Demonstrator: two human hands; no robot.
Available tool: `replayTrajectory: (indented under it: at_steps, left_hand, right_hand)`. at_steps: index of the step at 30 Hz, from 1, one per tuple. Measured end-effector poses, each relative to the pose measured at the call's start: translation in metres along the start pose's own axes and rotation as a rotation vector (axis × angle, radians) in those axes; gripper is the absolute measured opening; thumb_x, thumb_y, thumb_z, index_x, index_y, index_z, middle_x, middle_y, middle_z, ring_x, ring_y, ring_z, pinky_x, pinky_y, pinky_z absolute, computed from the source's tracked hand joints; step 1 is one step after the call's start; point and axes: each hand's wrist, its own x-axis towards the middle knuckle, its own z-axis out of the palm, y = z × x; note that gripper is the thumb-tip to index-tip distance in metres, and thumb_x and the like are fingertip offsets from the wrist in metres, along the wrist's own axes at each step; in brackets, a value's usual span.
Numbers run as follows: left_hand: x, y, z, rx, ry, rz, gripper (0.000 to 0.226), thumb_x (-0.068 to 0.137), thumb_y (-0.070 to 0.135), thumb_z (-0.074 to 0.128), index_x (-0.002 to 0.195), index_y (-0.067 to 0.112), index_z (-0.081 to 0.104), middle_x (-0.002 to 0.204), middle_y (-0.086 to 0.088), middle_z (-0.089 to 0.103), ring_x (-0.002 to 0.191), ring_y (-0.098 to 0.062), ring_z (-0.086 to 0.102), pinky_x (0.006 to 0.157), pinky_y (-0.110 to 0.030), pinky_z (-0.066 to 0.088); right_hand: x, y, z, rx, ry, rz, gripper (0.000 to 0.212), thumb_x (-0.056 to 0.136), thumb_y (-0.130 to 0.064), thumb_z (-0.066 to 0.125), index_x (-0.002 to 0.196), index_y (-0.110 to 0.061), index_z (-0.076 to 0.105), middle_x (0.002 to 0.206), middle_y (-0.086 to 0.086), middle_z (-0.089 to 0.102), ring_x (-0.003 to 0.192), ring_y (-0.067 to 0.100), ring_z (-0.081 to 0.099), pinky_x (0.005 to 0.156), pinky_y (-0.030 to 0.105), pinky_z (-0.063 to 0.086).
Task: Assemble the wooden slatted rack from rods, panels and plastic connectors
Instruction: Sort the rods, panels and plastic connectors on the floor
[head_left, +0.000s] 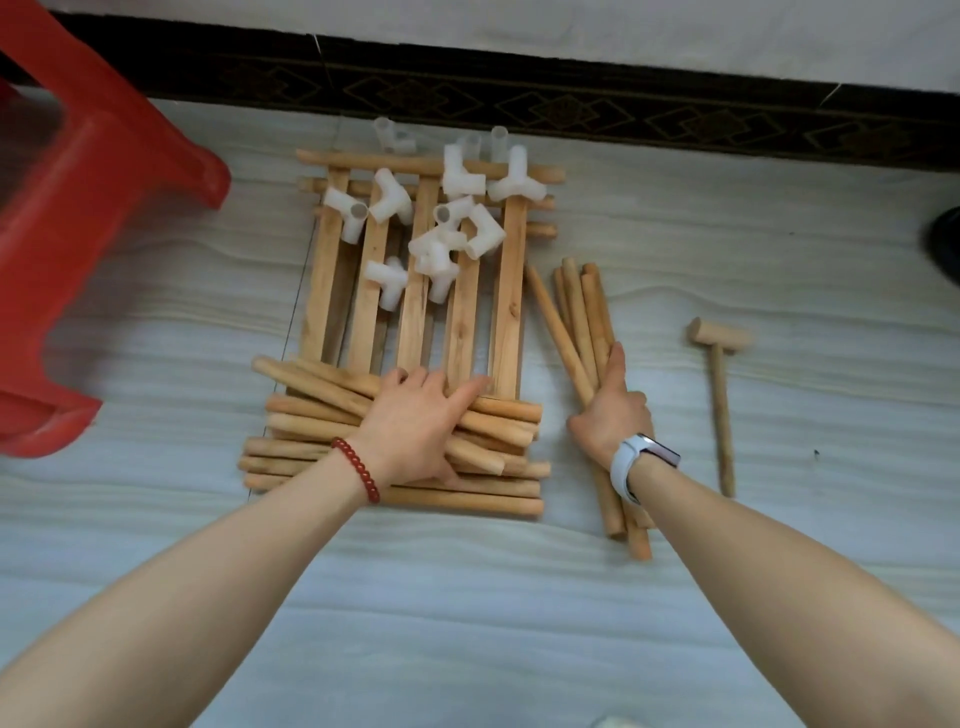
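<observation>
No brand, label or writing can be read on any part. The left hand (421, 421) lies flat, fingers spread, pressing on a heap of rods (311, 431) stacked crosswise over the near end of the slatted panels (462, 322). The right hand (613, 410) has its fingers curled round a second bundle of rods (576, 317) that lies lengthwise just beside the panels' right edge, thumb stretched along one rod. White plastic connectors (441, 228) are scattered on the far half of the panels, a few beyond their far end. A small wooden mallet (719, 384) lies on the pale floor (467, 597), apart to the right of the gripped bundle. A red plastic stool (78, 208) stands at the left
</observation>
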Motion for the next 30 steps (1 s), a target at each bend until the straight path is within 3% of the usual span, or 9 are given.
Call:
replayTrajectory:
  at_steps: [4,8,13,16,18,20,23,26,30]
  left_hand:
    - [0.003,-0.003,-0.008,-0.032,0.037,0.084,0.069,0.067,0.054,0.073,0.120,0.019,0.043,0.106,-0.001,0.057,0.089,-0.016,0.051,0.077,-0.030,0.044]
    - [-0.002,0.000,-0.010,-0.006,0.052,0.099,0.052,0.071,0.044,0.071,0.106,0.019,0.043,0.090,0.003,0.053,0.072,-0.012,0.043,0.057,-0.025,0.033]
    - [0.007,0.003,-0.020,-0.060,0.009,0.062,0.044,0.080,0.028,0.065,0.114,0.021,0.038,0.077,0.005,0.055,0.057,-0.010,0.044,0.046,-0.021,0.026]
    - [0.014,0.001,-0.027,-0.151,-0.024,0.020,0.047,0.081,0.019,0.063,0.121,0.020,0.039,0.078,0.003,0.058,0.059,-0.010,0.049,0.047,-0.021,0.034]
    - [0.009,0.004,-0.025,-0.131,0.045,0.004,0.044,0.084,0.017,0.060,0.123,0.020,0.039,0.074,0.004,0.055,0.058,-0.012,0.049,0.048,-0.022,0.034]
    - [-0.001,0.009,-0.021,-0.064,0.145,-0.003,0.038,0.087,0.019,0.055,0.121,0.022,0.039,0.073,0.007,0.049,0.056,-0.013,0.046,0.047,-0.022,0.029]
    - [-0.014,0.011,-0.016,-0.072,0.236,-0.052,0.035,0.087,0.022,0.054,0.119,0.023,0.040,0.081,0.005,0.054,0.063,-0.017,0.053,0.052,-0.026,0.039]
    - [-0.029,0.007,-0.022,-0.243,0.369,-0.194,0.038,0.083,0.027,0.062,0.116,0.021,0.044,0.090,0.001,0.062,0.070,-0.021,0.060,0.058,-0.030,0.046]
    - [-0.047,-0.002,-0.028,-0.659,0.467,-0.551,0.043,0.077,0.029,0.069,0.111,0.027,0.043,0.079,0.007,0.057,0.071,-0.019,0.057,0.064,-0.032,0.049]
  right_hand:
    - [0.002,0.001,-0.003,0.005,-0.020,-0.021,0.095,0.082,-0.014,0.055,0.146,-0.037,-0.012,0.118,0.022,0.045,0.099,0.038,0.053,0.083,0.040,0.048]
    - [0.003,0.002,-0.003,0.019,-0.030,-0.019,0.096,0.082,-0.013,0.055,0.146,-0.037,-0.012,0.120,0.021,0.043,0.099,0.038,0.052,0.078,0.036,0.045]
    - [0.002,0.003,-0.004,0.022,-0.034,-0.015,0.095,0.082,-0.013,0.055,0.146,-0.037,-0.011,0.121,0.021,0.043,0.097,0.038,0.053,0.074,0.033,0.042]
    - [0.001,0.004,-0.003,0.029,-0.032,-0.017,0.095,0.081,-0.015,0.056,0.145,-0.038,-0.010,0.118,0.020,0.046,0.085,0.033,0.052,0.069,0.031,0.041]
    - [-0.001,0.006,-0.002,0.034,-0.032,-0.015,0.095,0.081,-0.016,0.057,0.146,-0.037,-0.009,0.115,0.019,0.048,0.072,0.027,0.047,0.064,0.030,0.038]
    - [-0.002,0.010,-0.001,0.045,-0.038,-0.018,0.096,0.080,-0.017,0.059,0.146,-0.035,-0.008,0.112,0.019,0.053,0.073,0.027,0.046,0.064,0.029,0.037]
    - [-0.004,0.016,-0.002,0.107,-0.058,-0.020,0.098,0.077,-0.017,0.062,0.148,-0.031,-0.005,0.109,0.017,0.058,0.078,0.029,0.048,0.069,0.030,0.039]
    - [-0.009,0.018,-0.009,0.256,-0.076,-0.016,0.098,0.076,-0.017,0.065,0.147,-0.033,0.000,0.117,0.014,0.057,0.087,0.030,0.051,0.078,0.033,0.042]
    - [-0.019,0.014,-0.020,0.449,-0.015,-0.128,0.096,0.075,-0.014,0.066,0.146,-0.039,0.005,0.125,0.003,0.053,0.101,0.029,0.055,0.086,0.035,0.045]
